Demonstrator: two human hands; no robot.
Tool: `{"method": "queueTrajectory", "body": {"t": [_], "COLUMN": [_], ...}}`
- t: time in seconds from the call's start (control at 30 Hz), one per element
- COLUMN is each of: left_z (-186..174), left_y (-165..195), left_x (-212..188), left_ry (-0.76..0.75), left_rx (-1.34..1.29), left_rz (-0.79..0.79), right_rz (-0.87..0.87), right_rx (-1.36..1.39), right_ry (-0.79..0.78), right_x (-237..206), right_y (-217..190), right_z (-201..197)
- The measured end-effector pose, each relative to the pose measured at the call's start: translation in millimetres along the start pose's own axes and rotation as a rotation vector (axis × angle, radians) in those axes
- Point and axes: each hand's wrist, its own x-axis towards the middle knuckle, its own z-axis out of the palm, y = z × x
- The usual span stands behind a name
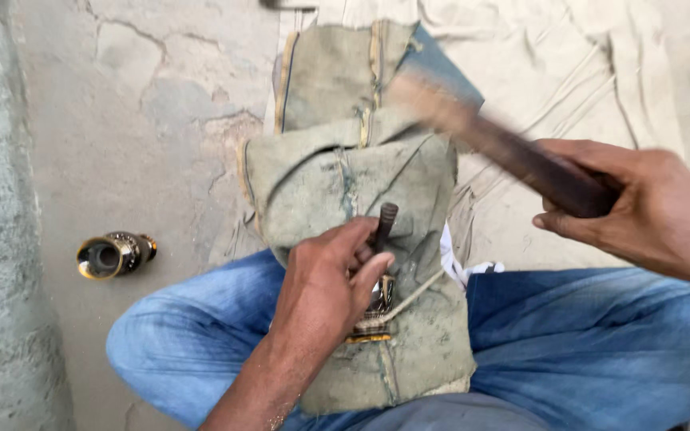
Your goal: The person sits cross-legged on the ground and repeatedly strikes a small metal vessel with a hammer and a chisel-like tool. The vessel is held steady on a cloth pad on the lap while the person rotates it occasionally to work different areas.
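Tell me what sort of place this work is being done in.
Probably an informal floor-level metalworking spot, outdoors or in a bare workshop. The cracked concrete floor is the work surface, worn cloth padding covers the person's lap, and a finished-looking brass piece lies on the ground nearby.

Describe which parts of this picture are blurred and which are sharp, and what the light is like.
Head view: the hammer in the right hand is smeared by motion blur, most at its head; the left hand gripping the dark punch is sharp, as is the brass piece on the floor; light is soft and even, without glare.
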Motion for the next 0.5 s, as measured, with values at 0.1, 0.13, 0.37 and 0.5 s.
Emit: {"method": "queueTrajectory", "body": {"t": [0.1, 0.13, 0.37, 0.5], "left_z": [-1.3, -1.6, -6.1, -7.8], "left_y": [3.4, 4.3, 7.9, 14.6], "left_x": [6.2, 7.2, 15.2, 22.7], "left_ry": [-0.045, -0.060, -0.171, -0.318], "left_rx": [0.055, 0.062, 0.130, 0.144], "left_rz": [0.013, 0.016, 0.091, -0.007], "right_rz": [0.061, 0.086, 0.630, 0.409], "right_rx": [0.062, 0.092, 0.470, 0.378], "right_ry": [-0.039, -0.054, -0.108, -0.008], "right_x": [-14.7, -20.2, -53.8, -76.8], "right_y": [9.1, 11.7, 32.7, 25.9], "right_z": [11.4, 17.2, 57.9, 75.9]}}
